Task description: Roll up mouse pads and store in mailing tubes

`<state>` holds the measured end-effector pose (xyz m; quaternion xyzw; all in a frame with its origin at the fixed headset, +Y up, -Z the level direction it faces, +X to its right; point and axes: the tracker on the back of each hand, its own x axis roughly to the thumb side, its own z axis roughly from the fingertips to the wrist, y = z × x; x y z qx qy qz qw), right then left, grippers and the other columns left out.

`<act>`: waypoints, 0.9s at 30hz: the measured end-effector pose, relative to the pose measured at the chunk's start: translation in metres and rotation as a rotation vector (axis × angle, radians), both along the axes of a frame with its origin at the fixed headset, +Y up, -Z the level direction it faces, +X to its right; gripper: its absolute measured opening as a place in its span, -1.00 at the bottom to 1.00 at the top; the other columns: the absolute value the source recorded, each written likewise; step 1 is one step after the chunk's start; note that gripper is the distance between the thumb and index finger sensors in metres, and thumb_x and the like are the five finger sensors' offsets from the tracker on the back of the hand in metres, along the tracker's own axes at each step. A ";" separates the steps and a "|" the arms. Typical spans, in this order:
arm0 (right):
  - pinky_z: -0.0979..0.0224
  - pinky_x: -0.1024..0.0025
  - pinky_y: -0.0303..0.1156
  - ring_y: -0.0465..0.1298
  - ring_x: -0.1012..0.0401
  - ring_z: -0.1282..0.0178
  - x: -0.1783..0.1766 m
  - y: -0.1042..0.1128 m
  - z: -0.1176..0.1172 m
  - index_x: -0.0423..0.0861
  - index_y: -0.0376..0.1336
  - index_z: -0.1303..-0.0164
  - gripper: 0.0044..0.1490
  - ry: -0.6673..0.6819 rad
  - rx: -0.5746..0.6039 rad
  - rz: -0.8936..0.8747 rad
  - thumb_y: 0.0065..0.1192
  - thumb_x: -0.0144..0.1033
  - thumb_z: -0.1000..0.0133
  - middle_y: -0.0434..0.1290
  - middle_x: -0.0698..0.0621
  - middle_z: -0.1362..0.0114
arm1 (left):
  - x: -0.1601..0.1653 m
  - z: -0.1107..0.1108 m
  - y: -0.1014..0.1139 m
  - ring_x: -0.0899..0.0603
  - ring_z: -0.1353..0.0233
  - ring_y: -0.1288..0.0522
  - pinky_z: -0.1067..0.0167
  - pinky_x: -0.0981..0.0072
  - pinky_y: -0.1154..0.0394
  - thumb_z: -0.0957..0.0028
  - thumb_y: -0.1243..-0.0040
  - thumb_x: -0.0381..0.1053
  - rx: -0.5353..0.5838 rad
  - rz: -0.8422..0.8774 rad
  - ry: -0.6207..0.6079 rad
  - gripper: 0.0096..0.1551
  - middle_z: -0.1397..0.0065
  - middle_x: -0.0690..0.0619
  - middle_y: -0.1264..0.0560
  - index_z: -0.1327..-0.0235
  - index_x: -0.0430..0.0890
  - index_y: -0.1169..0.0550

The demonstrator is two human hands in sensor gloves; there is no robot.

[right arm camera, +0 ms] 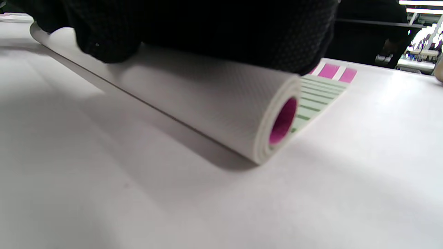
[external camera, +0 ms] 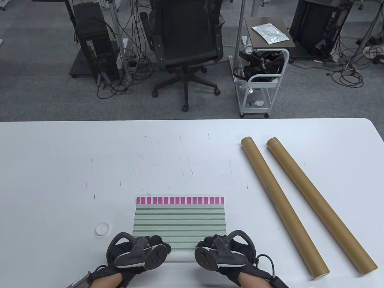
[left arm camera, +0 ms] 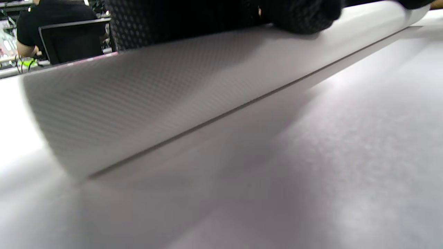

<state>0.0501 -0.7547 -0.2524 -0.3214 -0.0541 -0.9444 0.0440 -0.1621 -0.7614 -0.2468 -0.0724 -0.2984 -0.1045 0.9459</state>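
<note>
Trackers hide your fingers from above. Your left hand point(external camera: 136, 253) and right hand point(external camera: 223, 252) both grip the mouse pad point(external camera: 179, 223) roll, axis left-right; mailing tubes point(external camera: 283, 207) lie diagonal.

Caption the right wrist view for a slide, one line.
Gloved right hand rests on a half-rolled mouse pad, white textured backing outside, pink core, green stripes unrolled ahead.

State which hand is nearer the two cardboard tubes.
Right. The right hand is on the mouse pad beside the tubes; the left hand lies farther away.
</note>
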 end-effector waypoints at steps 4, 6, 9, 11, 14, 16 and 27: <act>-0.24 0.16 0.51 0.58 0.06 -0.12 0.003 -0.003 -0.007 -0.01 0.35 -0.29 -0.41 -0.032 -0.064 -0.042 0.16 -0.12 -0.04 0.53 -0.01 -0.26 | 0.004 0.006 0.002 -0.01 -0.28 -0.58 -0.26 0.26 -0.58 0.11 -0.11 0.12 0.104 -0.041 -0.021 -0.48 -0.33 0.18 -0.50 -0.19 0.22 -0.49; -0.24 0.15 0.51 0.57 0.06 -0.11 0.002 -0.004 -0.007 -0.02 0.35 -0.28 -0.41 -0.035 -0.060 -0.042 0.14 -0.14 -0.04 0.53 -0.02 -0.25 | 0.003 0.003 0.002 0.01 -0.25 -0.60 -0.24 0.27 -0.60 0.11 -0.10 0.11 0.086 -0.033 -0.007 -0.48 -0.30 0.19 -0.52 -0.18 0.23 -0.50; -0.25 0.11 0.49 0.56 0.02 -0.13 -0.002 -0.004 0.000 -0.06 0.34 -0.32 -0.40 -0.016 -0.003 -0.005 0.09 -0.18 -0.07 0.51 -0.06 -0.27 | 0.000 -0.002 0.000 0.01 -0.18 -0.63 -0.16 0.31 -0.63 0.09 -0.07 0.09 0.036 -0.002 0.030 -0.49 -0.25 0.19 -0.57 -0.19 0.23 -0.50; -0.26 0.09 0.49 0.56 0.01 -0.18 -0.009 -0.002 0.010 -0.07 0.32 -0.35 -0.38 0.035 0.116 0.087 0.07 -0.18 -0.08 0.50 -0.08 -0.32 | -0.003 -0.008 -0.001 0.00 -0.16 -0.64 -0.13 0.34 -0.64 0.09 -0.06 0.08 -0.013 0.032 0.061 -0.49 -0.23 0.18 -0.58 -0.17 0.24 -0.51; -0.22 0.19 0.54 0.60 0.11 -0.10 -0.014 0.002 0.012 -0.03 0.35 -0.30 -0.40 0.054 0.186 0.116 0.14 -0.15 -0.05 0.54 0.00 -0.24 | -0.005 -0.011 -0.001 -0.01 -0.16 -0.63 -0.12 0.33 -0.62 0.09 -0.06 0.08 -0.047 0.054 0.078 -0.50 -0.23 0.18 -0.58 -0.18 0.24 -0.50; -0.22 0.14 0.52 0.58 0.06 -0.10 -0.012 0.001 0.007 -0.07 0.35 -0.30 -0.42 0.032 0.097 0.073 0.14 -0.21 -0.07 0.53 -0.05 -0.24 | 0.002 0.001 -0.001 -0.06 -0.17 -0.64 -0.11 0.27 -0.63 0.08 -0.08 0.04 0.028 0.025 0.063 -0.49 -0.23 0.12 -0.58 -0.19 0.16 -0.50; -0.26 0.12 0.49 0.56 0.05 -0.14 -0.007 -0.006 0.003 -0.05 0.32 -0.34 -0.42 -0.011 0.110 0.054 0.00 -0.25 -0.10 0.50 -0.05 -0.28 | 0.005 0.001 0.003 -0.04 -0.18 -0.65 -0.10 0.34 -0.63 0.15 -0.19 0.16 0.082 0.047 0.076 -0.45 -0.21 0.14 -0.60 -0.17 0.16 -0.53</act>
